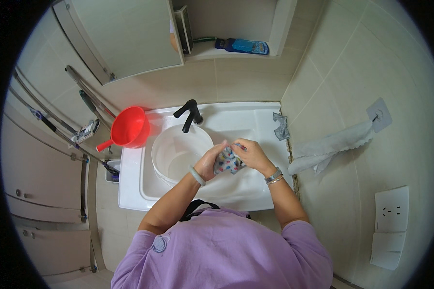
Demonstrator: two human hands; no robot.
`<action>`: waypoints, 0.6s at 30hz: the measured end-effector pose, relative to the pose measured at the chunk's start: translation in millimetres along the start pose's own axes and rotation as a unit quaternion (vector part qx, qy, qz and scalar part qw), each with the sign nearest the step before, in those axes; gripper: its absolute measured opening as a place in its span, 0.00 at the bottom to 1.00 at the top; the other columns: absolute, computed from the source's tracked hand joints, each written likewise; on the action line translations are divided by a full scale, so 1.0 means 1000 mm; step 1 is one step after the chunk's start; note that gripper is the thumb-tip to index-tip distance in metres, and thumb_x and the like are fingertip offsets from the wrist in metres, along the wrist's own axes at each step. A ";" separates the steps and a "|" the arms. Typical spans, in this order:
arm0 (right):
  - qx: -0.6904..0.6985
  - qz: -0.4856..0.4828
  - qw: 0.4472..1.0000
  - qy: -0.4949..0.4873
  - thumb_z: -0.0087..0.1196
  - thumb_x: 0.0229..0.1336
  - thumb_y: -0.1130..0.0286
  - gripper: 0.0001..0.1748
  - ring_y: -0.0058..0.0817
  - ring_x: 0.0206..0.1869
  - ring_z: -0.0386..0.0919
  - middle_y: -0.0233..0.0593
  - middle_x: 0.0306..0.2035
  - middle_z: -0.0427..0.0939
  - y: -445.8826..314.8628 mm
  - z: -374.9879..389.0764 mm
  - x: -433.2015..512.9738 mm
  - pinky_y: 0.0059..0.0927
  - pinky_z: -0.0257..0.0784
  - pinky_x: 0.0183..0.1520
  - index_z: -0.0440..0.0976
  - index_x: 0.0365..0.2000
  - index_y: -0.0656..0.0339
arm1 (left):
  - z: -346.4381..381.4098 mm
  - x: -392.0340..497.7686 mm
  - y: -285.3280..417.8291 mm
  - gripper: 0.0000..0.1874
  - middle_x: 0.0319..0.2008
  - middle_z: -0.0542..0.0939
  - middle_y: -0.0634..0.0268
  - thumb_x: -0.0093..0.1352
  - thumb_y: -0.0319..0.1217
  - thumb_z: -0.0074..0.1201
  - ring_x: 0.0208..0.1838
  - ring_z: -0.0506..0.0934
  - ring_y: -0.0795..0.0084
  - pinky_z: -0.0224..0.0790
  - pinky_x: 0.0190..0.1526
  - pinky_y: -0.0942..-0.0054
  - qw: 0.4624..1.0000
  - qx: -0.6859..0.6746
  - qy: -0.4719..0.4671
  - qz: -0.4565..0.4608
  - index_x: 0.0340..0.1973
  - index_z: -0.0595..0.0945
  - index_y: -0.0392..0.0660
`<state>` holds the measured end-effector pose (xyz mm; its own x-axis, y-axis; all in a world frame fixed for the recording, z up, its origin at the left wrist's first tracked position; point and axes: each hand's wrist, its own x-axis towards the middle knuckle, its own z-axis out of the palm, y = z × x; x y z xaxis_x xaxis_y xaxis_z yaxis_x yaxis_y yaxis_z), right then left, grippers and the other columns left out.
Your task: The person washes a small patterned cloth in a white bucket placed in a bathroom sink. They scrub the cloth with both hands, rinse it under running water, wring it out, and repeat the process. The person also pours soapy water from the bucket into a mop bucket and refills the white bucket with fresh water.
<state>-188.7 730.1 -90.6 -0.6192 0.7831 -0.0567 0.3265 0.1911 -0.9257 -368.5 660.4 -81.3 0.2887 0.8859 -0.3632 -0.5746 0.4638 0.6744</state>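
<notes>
Both my hands grip a small light-grey cloth with coloured dots (pixel 227 161), held above the right part of a white washbasin (pixel 235 191). My left hand (pixel 209 163) has the cloth's left side and wears a pale bangle at the wrist. Fingers of my right hand (pixel 252 154) pinch its upper right part; a metal watch and a bracelet circle that wrist. Left of the cloth, a white bucket (pixel 179 164) stands in the basin. A black faucet (pixel 190 113) rises behind, its spout over the bucket's rim.
A red dipper (pixel 129 127) rests on the basin's back left corner. A grey rag (pixel 281 126) lies on the right ledge. From a wall hook hangs a pale towel (pixel 331 144). Long-handled mops (pixel 63 133) lean at the left. A blue pouch (pixel 243 46) lies on the shelf above.
</notes>
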 end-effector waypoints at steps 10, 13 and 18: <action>0.179 -0.082 0.963 0.183 0.51 0.70 0.59 0.18 0.21 0.36 0.75 0.32 0.33 0.81 0.004 -0.003 0.008 0.26 0.72 0.44 0.76 0.39 0.67 | 0.006 -0.010 0.000 0.11 0.38 0.84 0.67 0.73 0.35 0.55 0.39 0.82 0.76 0.78 0.41 0.72 0.992 0.112 0.050 0.032 0.47 0.80 0.44; 0.204 -0.028 0.978 0.040 0.53 0.69 0.58 0.18 0.20 0.35 0.74 0.28 0.32 0.79 0.008 -0.005 0.005 0.24 0.72 0.43 0.75 0.36 0.66 | 0.006 -0.008 0.003 0.11 0.38 0.84 0.68 0.74 0.36 0.54 0.38 0.82 0.77 0.78 0.41 0.73 0.994 0.070 0.064 0.053 0.47 0.80 0.44; 0.104 -0.021 0.992 0.074 0.59 0.64 0.57 0.17 0.22 0.30 0.74 0.34 0.28 0.79 0.003 0.001 0.010 0.28 0.71 0.35 0.74 0.31 0.61 | 0.005 -0.002 0.000 0.15 0.40 0.83 0.65 0.76 0.43 0.49 0.40 0.82 0.73 0.78 0.43 0.69 0.998 0.013 0.054 0.038 0.46 0.80 0.44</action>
<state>-194.6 737.5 -94.2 -0.5126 0.8582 0.0258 0.1390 0.1126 -0.9839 -365.6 658.5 -77.6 0.1606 0.9125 -0.3762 -0.5712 0.3967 0.7186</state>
